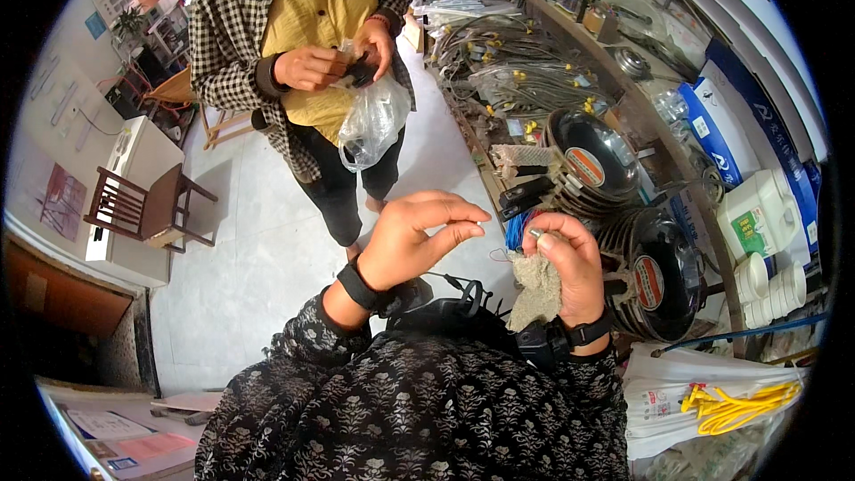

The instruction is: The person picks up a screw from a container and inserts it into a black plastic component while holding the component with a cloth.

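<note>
My left hand (420,236) is raised in front of my body, thumb and forefinger brought together in a pinch. A tiny pale speck shows at the fingertips, too small to name. My right hand (574,263), beside the shelf, is closed round a crumpled beige cloth (534,289) that hangs below the fingers. A small silvery metal piece (535,233) shows between its thumb and forefinger. Black bands circle both my wrists. Across from me, a person in a checked jacket (227,53) holds a clear plastic bag (374,125) and a dark item with both hands.
Stacked black pans (598,169) and more pans (663,281) line the shelf at my right. Behind them lie grey hoses (525,80), with a white jug (761,214) farther right. A yellow cord bundle (744,407) lies low right. A wooden chair (151,200) stands left.
</note>
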`<state>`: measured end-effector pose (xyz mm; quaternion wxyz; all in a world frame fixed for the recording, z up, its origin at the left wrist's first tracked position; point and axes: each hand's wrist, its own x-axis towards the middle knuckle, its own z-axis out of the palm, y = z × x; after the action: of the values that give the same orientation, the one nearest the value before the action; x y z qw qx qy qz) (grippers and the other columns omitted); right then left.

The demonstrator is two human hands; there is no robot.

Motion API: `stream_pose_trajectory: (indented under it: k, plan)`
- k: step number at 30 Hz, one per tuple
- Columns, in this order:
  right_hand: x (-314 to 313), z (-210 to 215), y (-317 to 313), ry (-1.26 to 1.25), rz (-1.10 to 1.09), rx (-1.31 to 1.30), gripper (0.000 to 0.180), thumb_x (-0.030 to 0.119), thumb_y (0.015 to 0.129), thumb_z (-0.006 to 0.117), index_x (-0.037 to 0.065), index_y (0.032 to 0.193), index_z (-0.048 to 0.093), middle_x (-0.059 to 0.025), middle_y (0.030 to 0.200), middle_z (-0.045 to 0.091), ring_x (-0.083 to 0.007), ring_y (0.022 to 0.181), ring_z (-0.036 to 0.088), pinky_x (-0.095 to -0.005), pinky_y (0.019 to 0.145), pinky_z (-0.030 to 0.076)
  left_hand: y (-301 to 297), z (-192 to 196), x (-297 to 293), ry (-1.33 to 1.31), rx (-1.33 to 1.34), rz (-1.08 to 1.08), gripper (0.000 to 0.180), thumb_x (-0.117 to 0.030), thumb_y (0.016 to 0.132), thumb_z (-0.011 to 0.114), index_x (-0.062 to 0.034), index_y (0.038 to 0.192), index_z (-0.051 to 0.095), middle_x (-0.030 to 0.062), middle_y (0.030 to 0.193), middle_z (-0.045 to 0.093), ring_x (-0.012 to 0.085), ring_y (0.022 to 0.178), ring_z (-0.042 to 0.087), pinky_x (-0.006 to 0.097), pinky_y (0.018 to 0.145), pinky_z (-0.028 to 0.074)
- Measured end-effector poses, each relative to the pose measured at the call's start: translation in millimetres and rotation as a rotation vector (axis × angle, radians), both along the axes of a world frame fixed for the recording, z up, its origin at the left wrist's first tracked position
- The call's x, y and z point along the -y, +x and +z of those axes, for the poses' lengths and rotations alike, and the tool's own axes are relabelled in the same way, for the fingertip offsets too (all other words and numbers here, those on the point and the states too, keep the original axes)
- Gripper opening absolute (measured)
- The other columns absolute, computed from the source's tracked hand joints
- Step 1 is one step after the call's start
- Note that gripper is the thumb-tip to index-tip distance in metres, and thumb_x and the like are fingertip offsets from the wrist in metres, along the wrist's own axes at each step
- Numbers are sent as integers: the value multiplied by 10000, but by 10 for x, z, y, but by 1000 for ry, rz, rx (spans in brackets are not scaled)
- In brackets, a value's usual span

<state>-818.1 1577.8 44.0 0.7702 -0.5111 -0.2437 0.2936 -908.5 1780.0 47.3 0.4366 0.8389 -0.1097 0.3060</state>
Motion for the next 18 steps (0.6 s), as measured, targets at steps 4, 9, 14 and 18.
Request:
stream_pose_trajectory:
  k: [4, 9, 14, 18]
  plan:
    - [39, 2, -5, 4, 5, -23, 183, 70, 825, 594, -18, 985, 591, -63, 915, 617, -128, 835, 601, -271, 763, 482, 51, -200, -357, -770, -196, 26, 162, -82, 868, 589, 2, 1006, 604, 54, 868, 629, 118, 747, 589, 243, 709, 491]
    - [38, -43, -9, 21, -3, -11, 193, 70, 824, 597, -21, 993, 587, -71, 911, 621, -130, 837, 603, -276, 755, 487, 244, -549, -1019, -1611, 70, -335, 178, -164, 900, 554, -56, 1042, 563, 28, 920, 594, 98, 791, 564, 219, 712, 495]
    - [92, -34, -28, 11, -3, -23, 193, 64, 820, 599, -13, 997, 587, -74, 902, 623, -131, 834, 605, -274, 749, 490, 279, -716, -1219, -1832, 152, -387, 198, -145, 864, 601, -67, 1044, 570, 21, 889, 616, 99, 776, 583, 231, 722, 509]
    - [113, -17, -53, -39, -63, 29, 194, 62, 815, 600, -5, 996, 587, -76, 876, 628, -126, 804, 592, -268, 723, 488, 323, -729, -1242, -1843, 154, -380, 194, -162, 864, 600, -70, 1033, 573, 19, 890, 613, 95, 767, 579, 224, 716, 506]
